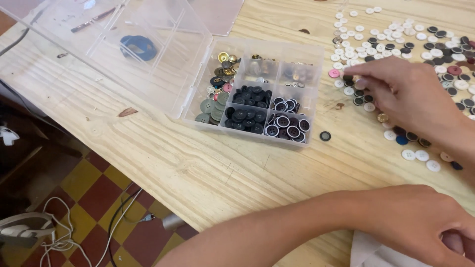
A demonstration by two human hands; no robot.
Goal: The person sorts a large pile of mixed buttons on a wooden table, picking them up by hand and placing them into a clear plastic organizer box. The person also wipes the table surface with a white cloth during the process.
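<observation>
**Button sorting at the pine bench: materials and hand positions**

Bench [163, 153]: pale, knotty pine boards, matte, with visible grain.

Clear, hard plastic compartment box [257, 91], rectangular, its hinged transparent lid [123, 44] laid open to the left. Contents by cell: left column holds brassy metal buttons above and grey-green matte ones below; the middle cells hold dark, four-hole round buttons; the near right cell holds dark buttons with white rims; the far right cells hold a few small pale or metallic ones.

Loose scatter of round plastic buttons [410, 44] on the bench right of the box, mostly white, some dark with light rims, one pink [334, 73]. A single dark, white-rimmed button [325, 136] lies apart, just beside the box's near right corner.

Right hand [405, 91]: fingers extended together, tips down on the scatter's left edge; whether a button is pinched cannot be told.

Left hand [420, 217]: loosely curled at the near bench edge, resting on white cloth [368, 252]; grip hidden, cannot tell.
</observation>
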